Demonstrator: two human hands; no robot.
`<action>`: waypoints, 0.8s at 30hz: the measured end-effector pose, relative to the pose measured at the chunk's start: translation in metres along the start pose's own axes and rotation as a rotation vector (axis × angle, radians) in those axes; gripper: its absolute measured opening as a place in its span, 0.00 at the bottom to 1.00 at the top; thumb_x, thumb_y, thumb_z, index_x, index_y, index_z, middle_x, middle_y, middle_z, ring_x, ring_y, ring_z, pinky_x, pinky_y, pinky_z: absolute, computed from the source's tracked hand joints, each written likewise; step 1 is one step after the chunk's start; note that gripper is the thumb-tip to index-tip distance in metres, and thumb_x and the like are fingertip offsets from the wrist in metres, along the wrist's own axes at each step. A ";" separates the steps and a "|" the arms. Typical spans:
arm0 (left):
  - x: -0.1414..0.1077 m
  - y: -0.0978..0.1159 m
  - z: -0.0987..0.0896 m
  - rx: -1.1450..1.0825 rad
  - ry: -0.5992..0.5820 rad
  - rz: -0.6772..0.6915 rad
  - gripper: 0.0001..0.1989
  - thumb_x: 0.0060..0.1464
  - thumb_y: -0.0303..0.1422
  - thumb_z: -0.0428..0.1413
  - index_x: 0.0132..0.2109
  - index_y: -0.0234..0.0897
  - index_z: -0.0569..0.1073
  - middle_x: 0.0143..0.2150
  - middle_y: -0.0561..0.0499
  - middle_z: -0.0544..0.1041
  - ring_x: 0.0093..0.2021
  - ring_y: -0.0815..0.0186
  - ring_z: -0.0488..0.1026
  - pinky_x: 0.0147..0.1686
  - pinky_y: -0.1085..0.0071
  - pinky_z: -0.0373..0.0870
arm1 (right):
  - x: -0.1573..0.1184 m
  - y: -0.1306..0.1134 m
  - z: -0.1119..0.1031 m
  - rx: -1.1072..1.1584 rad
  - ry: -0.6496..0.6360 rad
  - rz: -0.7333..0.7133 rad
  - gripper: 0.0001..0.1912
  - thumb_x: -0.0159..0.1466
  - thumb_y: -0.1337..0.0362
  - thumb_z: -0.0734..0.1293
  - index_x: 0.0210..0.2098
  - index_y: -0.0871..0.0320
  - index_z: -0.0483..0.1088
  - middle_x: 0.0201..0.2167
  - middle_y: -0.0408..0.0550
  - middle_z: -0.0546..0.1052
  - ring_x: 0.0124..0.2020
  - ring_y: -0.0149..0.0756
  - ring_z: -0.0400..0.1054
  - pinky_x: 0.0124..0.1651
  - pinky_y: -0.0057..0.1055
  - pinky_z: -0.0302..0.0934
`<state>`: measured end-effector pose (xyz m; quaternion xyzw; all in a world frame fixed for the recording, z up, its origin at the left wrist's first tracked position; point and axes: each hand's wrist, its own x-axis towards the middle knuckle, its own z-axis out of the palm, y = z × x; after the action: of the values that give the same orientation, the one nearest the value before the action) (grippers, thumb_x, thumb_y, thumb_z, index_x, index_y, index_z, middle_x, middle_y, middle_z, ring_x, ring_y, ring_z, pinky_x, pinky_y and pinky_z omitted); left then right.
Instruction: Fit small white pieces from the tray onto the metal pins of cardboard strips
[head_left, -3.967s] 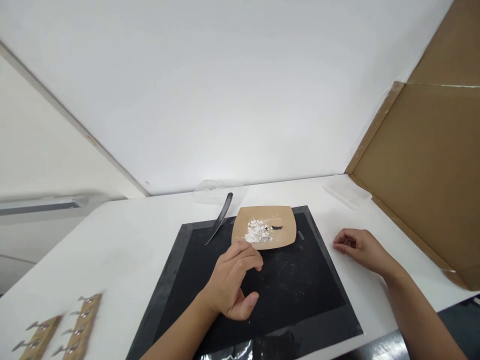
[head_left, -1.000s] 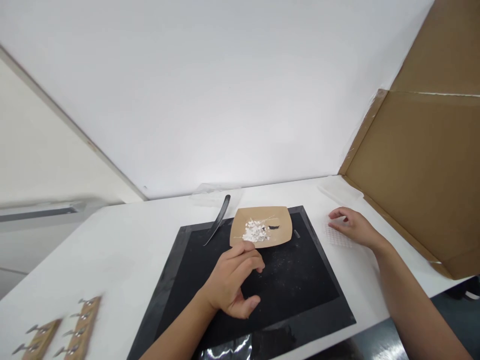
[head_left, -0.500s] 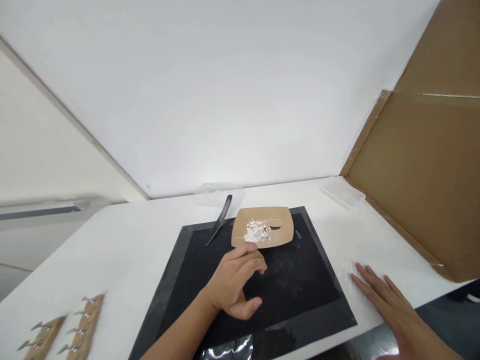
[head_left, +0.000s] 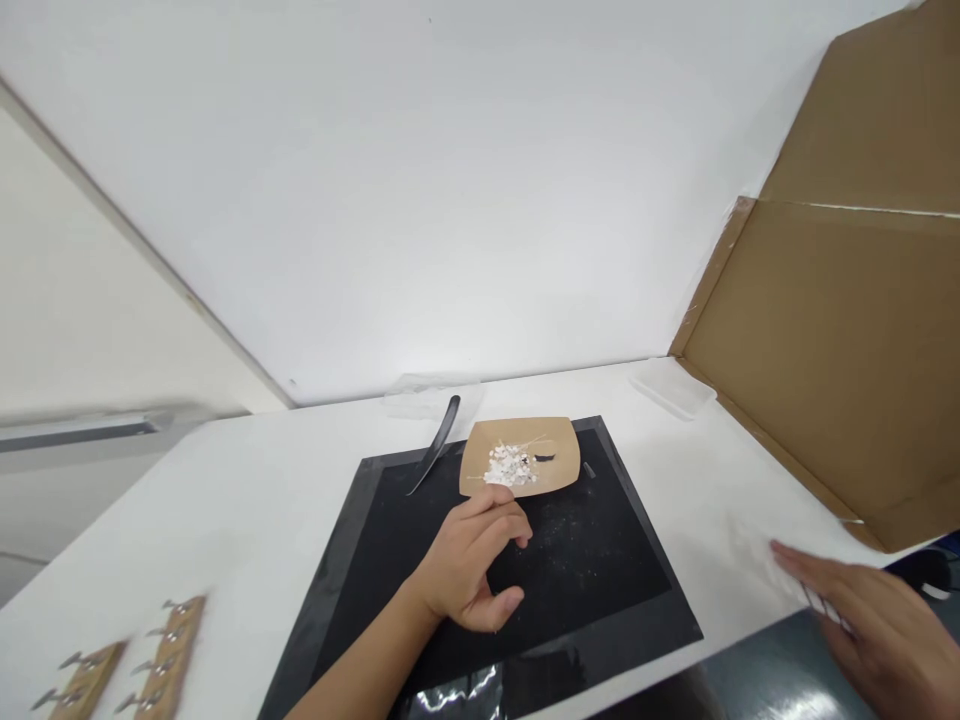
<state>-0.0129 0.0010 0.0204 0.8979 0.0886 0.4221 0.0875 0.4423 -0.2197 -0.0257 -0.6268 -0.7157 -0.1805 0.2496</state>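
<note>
My left hand (head_left: 480, 565) rests over the black mat (head_left: 592, 550). Its fingers curve loosely with the thumb held apart, and nothing shows in it. The index fingertip is at the near rim of a brown paper tray (head_left: 555, 480). White flakes (head_left: 511, 465) are heaped in the tray beside a small black sliver (head_left: 545, 458). My right hand (head_left: 874, 610), at the table's right front edge, pinches a thin white tissue (head_left: 754, 550); the tissue is blurred and partly hidden by the hand. A slim dark curved tool, perhaps tweezers (head_left: 436, 445), leans left of the tray.
A clear shallow plastic box (head_left: 673, 388) lies at the back right, by a cardboard wall (head_left: 840, 370). Clear plastic film (head_left: 427, 390) lies at the back. Wooden strips with metal hooks (head_left: 172, 650) are at the front left. A small clear piece (head_left: 589, 470) is right of the tray.
My right hand was flat on the white tissue; now it has closed on it and moved right, toward the table edge. My left hand stays in place. The view has shifted slightly.
</note>
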 end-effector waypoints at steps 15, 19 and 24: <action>-0.003 -0.002 -0.001 0.039 0.016 -0.019 0.15 0.65 0.46 0.49 0.43 0.39 0.70 0.32 0.48 0.76 0.35 0.58 0.71 0.38 0.61 0.72 | 0.258 0.076 0.121 -0.111 -0.186 0.227 0.20 0.72 0.64 0.59 0.55 0.55 0.79 0.51 0.56 0.83 0.51 0.49 0.75 0.53 0.45 0.64; -0.005 -0.002 -0.001 0.031 0.017 -0.025 0.15 0.66 0.46 0.50 0.43 0.39 0.69 0.32 0.48 0.76 0.34 0.59 0.71 0.37 0.62 0.72 | 0.248 0.074 0.136 -0.083 -0.208 0.169 0.23 0.70 0.64 0.60 0.62 0.54 0.73 0.61 0.57 0.77 0.65 0.54 0.68 0.65 0.56 0.57; -0.004 -0.002 -0.001 0.042 0.003 -0.016 0.16 0.67 0.46 0.48 0.44 0.38 0.69 0.31 0.48 0.76 0.33 0.60 0.71 0.35 0.61 0.72 | 0.233 0.057 0.129 0.020 -0.040 0.128 0.23 0.69 0.62 0.60 0.62 0.52 0.69 0.62 0.54 0.76 0.68 0.54 0.65 0.68 0.54 0.55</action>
<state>-0.0160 0.0019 0.0178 0.8981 0.1049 0.4209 0.0721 0.4612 0.0505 0.0020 -0.6724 -0.6807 -0.1444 0.2524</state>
